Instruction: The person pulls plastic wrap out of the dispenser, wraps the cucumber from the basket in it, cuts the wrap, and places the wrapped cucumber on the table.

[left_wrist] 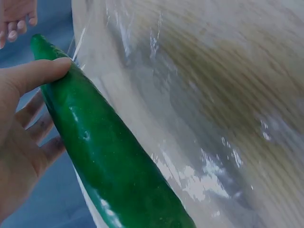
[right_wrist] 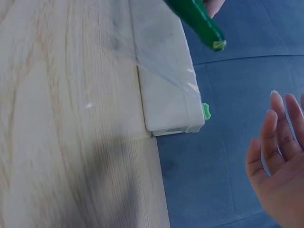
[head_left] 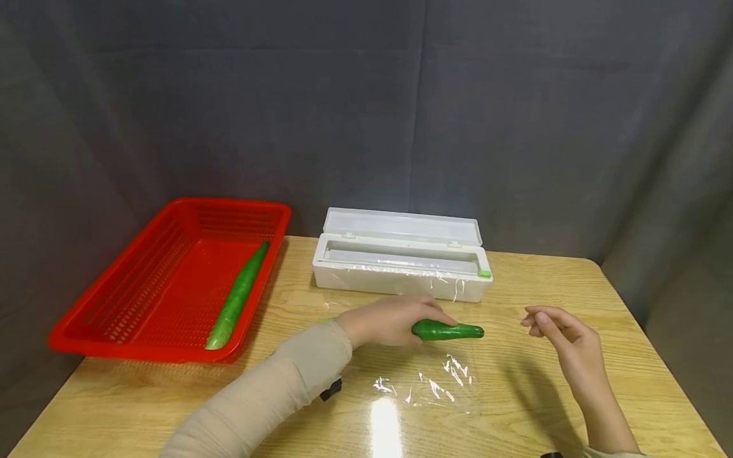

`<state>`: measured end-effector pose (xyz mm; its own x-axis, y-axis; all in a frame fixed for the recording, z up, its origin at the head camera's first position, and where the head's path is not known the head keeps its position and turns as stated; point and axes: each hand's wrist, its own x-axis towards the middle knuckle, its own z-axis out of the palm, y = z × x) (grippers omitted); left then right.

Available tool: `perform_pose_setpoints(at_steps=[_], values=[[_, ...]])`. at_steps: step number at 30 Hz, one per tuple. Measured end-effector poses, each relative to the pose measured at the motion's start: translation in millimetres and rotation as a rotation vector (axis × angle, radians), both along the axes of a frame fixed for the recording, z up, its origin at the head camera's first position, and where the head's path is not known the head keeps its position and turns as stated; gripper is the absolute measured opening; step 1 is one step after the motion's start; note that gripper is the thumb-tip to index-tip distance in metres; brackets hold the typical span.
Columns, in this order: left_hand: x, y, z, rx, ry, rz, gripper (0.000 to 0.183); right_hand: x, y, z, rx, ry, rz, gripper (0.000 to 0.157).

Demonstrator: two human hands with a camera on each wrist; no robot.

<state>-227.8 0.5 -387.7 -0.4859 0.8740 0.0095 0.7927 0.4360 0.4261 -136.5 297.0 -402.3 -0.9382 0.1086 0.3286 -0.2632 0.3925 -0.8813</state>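
A dark green cucumber [head_left: 449, 330] is held in my left hand [head_left: 389, 321], above clear plastic wrap [head_left: 435, 385] spread over the table. In the left wrist view, the thumb lies across the cucumber [left_wrist: 109, 142] near its narrow end, with the other fingers behind it. The narrow tip points right. My right hand [head_left: 575, 350] hovers to the right of that tip, its fingers loosely bent and holding nothing. Behind the left hand stands a white wrap dispenser [head_left: 395, 280] with its lid raised. Film hangs over the dispenser's front side.
A red plastic basket [head_left: 154, 353] stands on the left of the wooden table [head_left: 532, 280]. Another cucumber [head_left: 237, 299] lies in it along the right wall. A green slider [head_left: 484, 274] sits at the dispenser's right end. A grey curtain [head_left: 366, 127] hangs behind.
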Motion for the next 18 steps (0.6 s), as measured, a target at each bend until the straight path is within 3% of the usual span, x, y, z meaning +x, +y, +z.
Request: perform_pose_setpoints(at_steps=[7, 18], values=[[-2.0, 16, -10.3, -0.049, 0.024, -0.024, 0.063, -1.0, -1, -1.2, 0.004, -0.007, 0.008, 0.025], [-2.1, 26, -23.5, -0.099, 0.009, 0.007, 0.065, -3.6, -3, -5.9, 0.017, 0.001, 0.02, 0.025]])
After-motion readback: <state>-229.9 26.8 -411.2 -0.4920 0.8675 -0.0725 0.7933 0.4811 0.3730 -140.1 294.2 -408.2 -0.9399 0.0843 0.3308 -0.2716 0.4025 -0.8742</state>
